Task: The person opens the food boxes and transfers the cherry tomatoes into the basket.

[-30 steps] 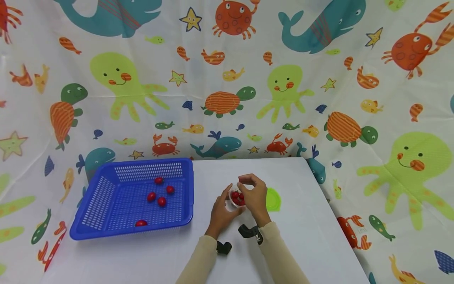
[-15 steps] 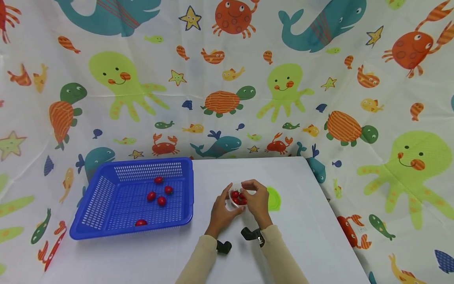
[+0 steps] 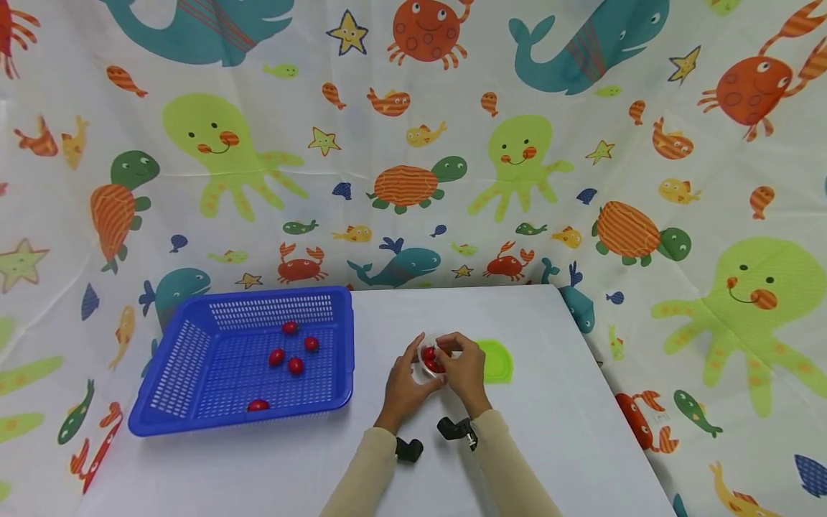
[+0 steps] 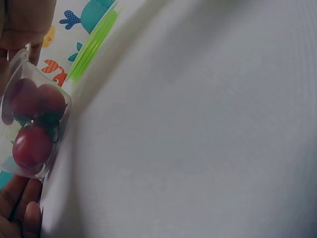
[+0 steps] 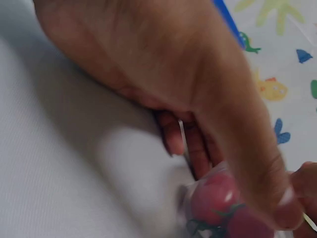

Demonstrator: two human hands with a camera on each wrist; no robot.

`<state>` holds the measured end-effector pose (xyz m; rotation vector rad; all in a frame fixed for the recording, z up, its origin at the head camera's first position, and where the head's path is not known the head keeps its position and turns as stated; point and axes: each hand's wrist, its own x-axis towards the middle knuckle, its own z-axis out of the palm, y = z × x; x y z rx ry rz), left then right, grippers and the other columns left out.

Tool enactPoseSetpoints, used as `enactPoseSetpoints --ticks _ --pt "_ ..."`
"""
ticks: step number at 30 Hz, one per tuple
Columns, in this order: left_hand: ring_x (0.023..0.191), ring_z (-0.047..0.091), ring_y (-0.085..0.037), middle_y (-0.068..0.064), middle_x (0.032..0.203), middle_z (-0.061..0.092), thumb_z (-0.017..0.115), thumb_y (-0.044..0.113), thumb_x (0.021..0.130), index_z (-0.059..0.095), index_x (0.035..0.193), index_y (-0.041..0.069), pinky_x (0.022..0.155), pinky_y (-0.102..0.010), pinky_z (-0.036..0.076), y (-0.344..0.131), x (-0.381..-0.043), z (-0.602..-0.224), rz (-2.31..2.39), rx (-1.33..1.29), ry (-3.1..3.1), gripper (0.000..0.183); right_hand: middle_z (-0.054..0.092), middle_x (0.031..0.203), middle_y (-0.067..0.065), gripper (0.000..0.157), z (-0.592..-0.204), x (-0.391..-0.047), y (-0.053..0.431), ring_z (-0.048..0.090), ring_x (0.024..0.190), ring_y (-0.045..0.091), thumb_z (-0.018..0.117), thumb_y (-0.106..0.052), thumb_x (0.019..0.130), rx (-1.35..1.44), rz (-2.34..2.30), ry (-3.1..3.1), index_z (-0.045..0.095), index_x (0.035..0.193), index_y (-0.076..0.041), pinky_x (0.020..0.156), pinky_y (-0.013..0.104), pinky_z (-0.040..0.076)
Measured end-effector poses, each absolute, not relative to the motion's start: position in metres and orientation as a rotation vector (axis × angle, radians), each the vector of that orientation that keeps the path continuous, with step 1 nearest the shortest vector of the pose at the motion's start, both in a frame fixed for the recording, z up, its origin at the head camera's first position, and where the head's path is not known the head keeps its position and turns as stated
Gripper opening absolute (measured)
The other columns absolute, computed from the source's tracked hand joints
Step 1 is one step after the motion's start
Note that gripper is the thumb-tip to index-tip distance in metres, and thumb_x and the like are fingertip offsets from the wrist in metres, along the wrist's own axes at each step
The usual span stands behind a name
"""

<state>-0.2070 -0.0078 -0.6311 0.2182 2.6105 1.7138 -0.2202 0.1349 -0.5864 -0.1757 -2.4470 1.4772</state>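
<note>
A small clear plastic container point(image 4: 58, 141) holds several cherry tomatoes point(image 4: 32, 145) with green stalks. My left hand point(image 3: 403, 391) grips it, thumb on the near side and fingers on the far left side. Over its mouth bends my right hand point(image 3: 466, 368), thumb and forefinger pinching at a cherry tomato point(image 3: 428, 353) inside. In the right wrist view the thumb point(image 5: 247, 134) crosses in front of the tomatoes and hides part of them. Just right of the right hand lies a bright green lid point(image 3: 497, 362), its left part covered by that hand.
On the left of the white table point(image 3: 549, 431) stands a blue slotted basket point(image 3: 220, 359) with several loose cherry tomatoes point(image 3: 296, 366) in it. A cloth printed with sea animals point(image 3: 407, 187) hangs behind the table and down its sides.
My right hand has dropped from the container's far rim, shifted right, then come back with its fingertips down among the tomatoes. The left hand keeps its hold; basket and lid stay put.
</note>
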Motion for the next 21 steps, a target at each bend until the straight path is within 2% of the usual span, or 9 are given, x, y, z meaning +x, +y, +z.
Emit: enactPoseSetpoints --ticks 13,21 --pt "0.124 0.06 -0.025 -0.007 0.144 0.067 0.089 0.043 0.083 0.038 0.164 0.037 0.105 -0.049 0.054 -0.007 -0.209 -0.634 1.714 0.217 2.631 0.096 0.083 0.097 0.006 0.017 -0.591 -0.233 0.128 0.079 0.092 0.023 0.083 -0.002 0.088 -0.153 1.236 -2.575 0.082 0.1 -0.013 0.083 0.043 0.065" --pt "0.123 0.06 -0.023 -0.005 0.144 0.067 0.089 0.041 0.084 0.038 0.164 0.036 0.102 -0.046 0.055 -0.008 -0.209 -0.634 1.704 0.234 2.653 0.095 0.082 0.087 0.005 0.02 -0.588 -0.242 0.121 0.079 0.079 0.02 0.083 0.006 0.081 -0.129 1.225 -2.545 0.081 0.093 -0.01 0.073 0.039 0.065"
